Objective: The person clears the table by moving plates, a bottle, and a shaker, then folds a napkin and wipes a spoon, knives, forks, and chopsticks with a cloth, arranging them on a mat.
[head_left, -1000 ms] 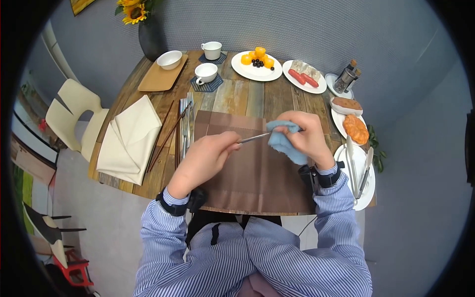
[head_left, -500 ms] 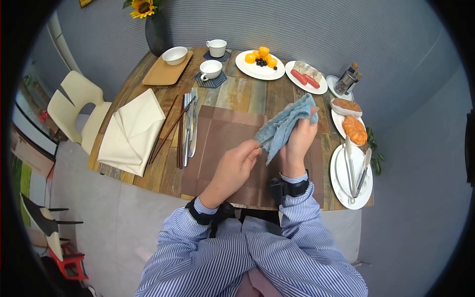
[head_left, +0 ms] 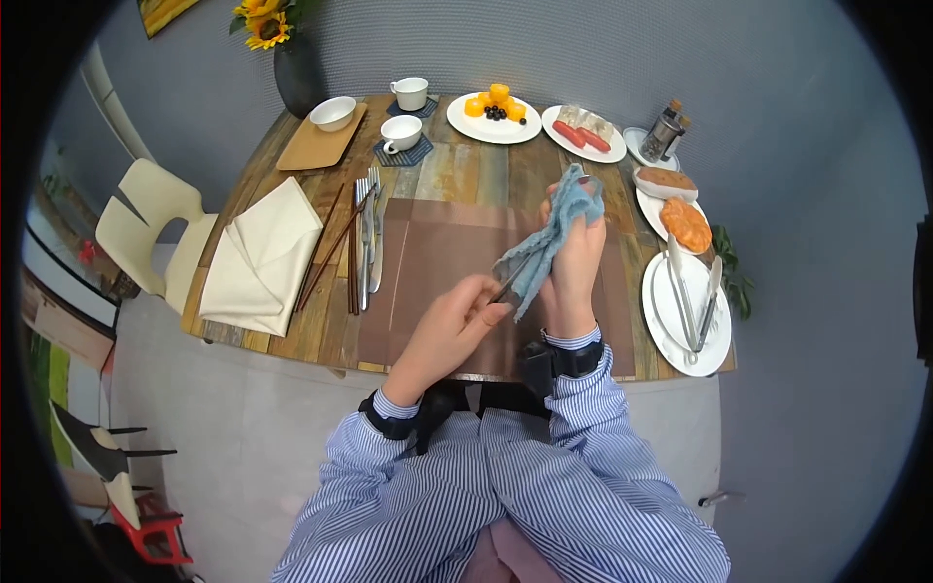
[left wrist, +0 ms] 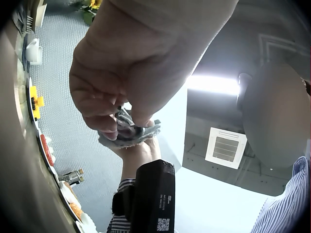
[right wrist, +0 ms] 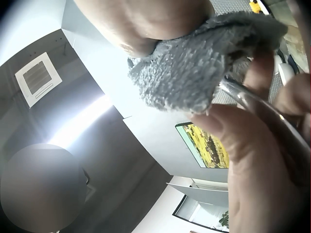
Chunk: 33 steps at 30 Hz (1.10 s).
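Note:
Above the brown placemat (head_left: pixel 447 233), my left hand (head_left: pixel 447 335) pinches the lower end of a slim, shiny metal utensil (head_left: pixel 507 284) between thumb and fingers. The utensil slants up to the right into a light blue cloth (head_left: pixel 556 233). My right hand (head_left: pixel 580 257) is curled round that cloth and grips it about the utensil's upper part, which is mostly hidden. In the right wrist view the metal handle (right wrist: pixel 272 114) comes out of the fuzzy cloth (right wrist: pixel 180 77) toward the left hand's fingers. The left wrist view shows the cloth (left wrist: pixel 129 139) just beyond the left fingertips.
At left lie a folded cream napkin (head_left: pixel 260 262), chopsticks (head_left: pixel 353 262) and metal cutlery (head_left: pixel 370 238). Two white cups (head_left: pixel 401 131), a tray (head_left: pixel 303 151) with a bowl, and food plates (head_left: pixel 494 131) stand behind. Tongs (head_left: pixel 680 291) rest on white plates (head_left: pixel 666 340) at right.
The right hand has turned and come inward, and the cloth now wraps more of the utensil. The left hand has shifted right and lower; the utensil stands more steeply than before.

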### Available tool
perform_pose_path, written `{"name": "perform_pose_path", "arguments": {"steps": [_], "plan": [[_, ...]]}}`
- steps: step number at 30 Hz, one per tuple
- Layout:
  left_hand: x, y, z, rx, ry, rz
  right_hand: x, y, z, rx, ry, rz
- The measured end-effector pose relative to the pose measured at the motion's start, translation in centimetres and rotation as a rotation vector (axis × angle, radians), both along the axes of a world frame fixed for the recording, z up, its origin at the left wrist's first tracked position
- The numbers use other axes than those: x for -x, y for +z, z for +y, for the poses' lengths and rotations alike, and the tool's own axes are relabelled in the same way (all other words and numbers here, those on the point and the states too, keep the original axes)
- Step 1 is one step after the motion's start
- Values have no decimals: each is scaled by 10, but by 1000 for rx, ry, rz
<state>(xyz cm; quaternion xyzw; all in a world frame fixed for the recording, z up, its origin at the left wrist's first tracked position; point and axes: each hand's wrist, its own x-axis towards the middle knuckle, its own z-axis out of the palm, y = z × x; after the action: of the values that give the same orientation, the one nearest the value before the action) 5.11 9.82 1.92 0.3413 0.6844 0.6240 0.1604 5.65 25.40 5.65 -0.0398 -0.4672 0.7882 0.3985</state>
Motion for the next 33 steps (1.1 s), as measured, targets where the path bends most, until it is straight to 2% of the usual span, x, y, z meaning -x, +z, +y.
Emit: {"name": "perform_pose_path", "arguments": {"steps": [1,3,6,8,13,25,29,33], "plan": [[1,-4,-5,66,-41,53,-1,2,-3,7,-82,-15],[-1,-11,-6,130,-79,105,-3,-3,-4,-9,-78,-37],[-5,-16,-3,-2,-8,199,-3,-8,-8,-54,-49,-86],[-4,-16,-4,52,-57,129,-3,-8,-10,-80,-33,-110],[0,-21,3,19,-40,96,4,-11,-6,-145,-18,-216],[26,-22,9,-5,-57,-66,28,-21,3,-215,82,-254],[31,-21,9,-41,-88,-178,30,-11,-6,-156,79,-245],[31,-20,8,-82,-118,-236,31,-16,-1,-165,159,-232]]}}
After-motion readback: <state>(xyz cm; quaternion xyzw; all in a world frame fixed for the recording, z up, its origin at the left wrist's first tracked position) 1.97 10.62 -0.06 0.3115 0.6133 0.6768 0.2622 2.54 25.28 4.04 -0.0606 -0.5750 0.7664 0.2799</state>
